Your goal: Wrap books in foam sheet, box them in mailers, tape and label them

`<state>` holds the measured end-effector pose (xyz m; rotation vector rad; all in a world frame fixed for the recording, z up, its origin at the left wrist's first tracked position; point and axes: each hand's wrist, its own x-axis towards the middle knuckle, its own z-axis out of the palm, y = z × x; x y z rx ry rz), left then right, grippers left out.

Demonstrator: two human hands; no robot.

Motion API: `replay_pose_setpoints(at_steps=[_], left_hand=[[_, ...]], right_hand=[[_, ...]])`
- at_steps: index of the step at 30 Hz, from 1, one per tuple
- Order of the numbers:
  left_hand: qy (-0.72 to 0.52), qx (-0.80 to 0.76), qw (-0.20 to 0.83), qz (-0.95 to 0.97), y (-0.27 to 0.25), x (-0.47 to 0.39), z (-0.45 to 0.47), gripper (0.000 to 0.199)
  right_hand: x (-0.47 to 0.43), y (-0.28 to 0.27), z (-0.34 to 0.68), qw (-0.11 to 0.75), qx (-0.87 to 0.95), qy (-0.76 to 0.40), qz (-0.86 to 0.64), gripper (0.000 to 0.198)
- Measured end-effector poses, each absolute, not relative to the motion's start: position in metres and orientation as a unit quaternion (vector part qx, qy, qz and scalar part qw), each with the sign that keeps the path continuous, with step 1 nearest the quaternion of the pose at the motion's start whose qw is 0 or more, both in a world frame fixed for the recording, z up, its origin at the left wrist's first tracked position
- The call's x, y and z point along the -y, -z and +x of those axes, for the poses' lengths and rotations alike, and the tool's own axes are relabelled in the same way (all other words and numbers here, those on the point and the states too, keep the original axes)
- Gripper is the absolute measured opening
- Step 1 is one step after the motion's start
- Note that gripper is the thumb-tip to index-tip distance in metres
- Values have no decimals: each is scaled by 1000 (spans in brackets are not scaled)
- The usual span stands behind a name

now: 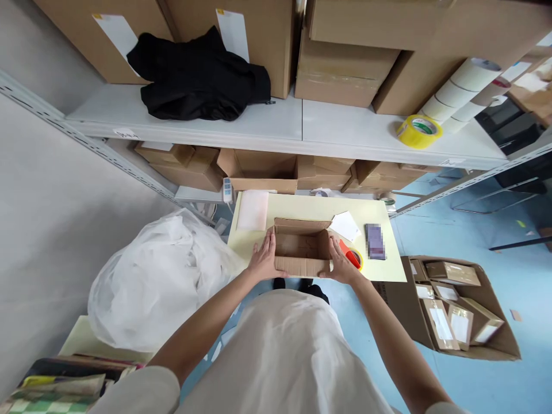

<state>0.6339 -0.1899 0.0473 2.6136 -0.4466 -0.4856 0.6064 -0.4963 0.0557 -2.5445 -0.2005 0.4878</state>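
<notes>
A bundled white film (159, 282) billows at the left, beside stacked goods (64, 388) in the near left corner. To its far right, a black garment (202, 77) lies on a grey shelf (280, 123) in front of cartons. Below, a white sheet (253, 210) occupies the far left of a pale surface (297, 204).

At the centre, a person in a white top grips an open-topped cardboard box (303, 266) with both hands: the left hand (263, 260) clasps its left end, the right hand (340, 263) its right end, thumbs toward the near side. The box is at the surface's near edge; whether it rests there or is held just above cannot be told.

Just beyond the right hand sits an orange-handled tape dispenser (350, 255), with white cards (345, 226) farther back. A blurred purple item (375, 241) lies to their right. Yellow tape (419, 131) sits on the shelf at the far right, while a large carton (509, 342) on the blue floor holds smaller, labelled boxes (440, 325).
</notes>
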Motion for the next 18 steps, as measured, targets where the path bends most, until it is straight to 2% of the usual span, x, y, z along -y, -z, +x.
replay_pose_setpoints(at_steps=[6, 10, 15, 18], left_hand=[[162, 142, 256, 942, -36, 200, 642, 121], [184, 124, 294, 930, -40, 197, 652, 116], [136, 85, 382, 910, -38, 179, 663, 80], [79, 8, 404, 912, -28, 159, 686, 62]], right_hand=[[484, -32, 606, 341, -22, -104, -934, 117], [485, -30, 611, 352, -25, -89, -931, 115], [485, -32, 609, 320, -18, -101, -942, 119], [484, -33, 606, 300, -26, -110, -947, 116]])
